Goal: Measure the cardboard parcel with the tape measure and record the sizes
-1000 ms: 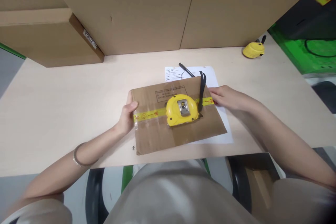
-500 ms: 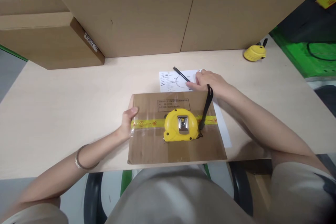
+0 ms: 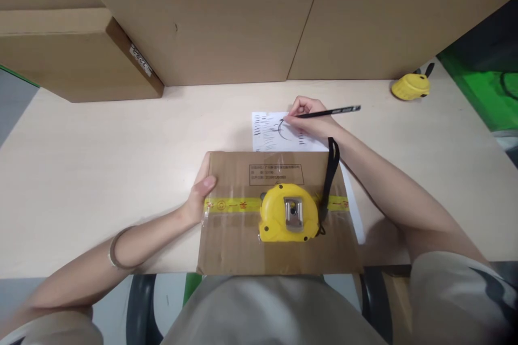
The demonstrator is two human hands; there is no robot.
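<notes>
A flat cardboard parcel [image 3: 238, 232] with a yellow tape stripe lies at the table's near edge. My left hand [image 3: 200, 194] grips its left edge, thumb on top. A yellow tape measure [image 3: 289, 213] with a black wrist strap [image 3: 331, 170] rests on the parcel. Behind the parcel lies a white sheet [image 3: 271, 132] with pencil marks and a drawn arc. My right hand [image 3: 309, 118] is closed on a black pencil [image 3: 329, 112], its tip on the sheet.
Large cardboard boxes [image 3: 226, 16] stand along the back of the light wooden table [image 3: 81, 161], with another box [image 3: 68, 59] at the back left. A second yellow tape measure [image 3: 410, 86] sits at the back right. A green crate [image 3: 481, 75] stands beyond the right edge.
My right hand left the parcel's right edge, reached to the sheet and picked up the pencil, which now points at the paper. The parcel was squared up; my left hand stayed on it.
</notes>
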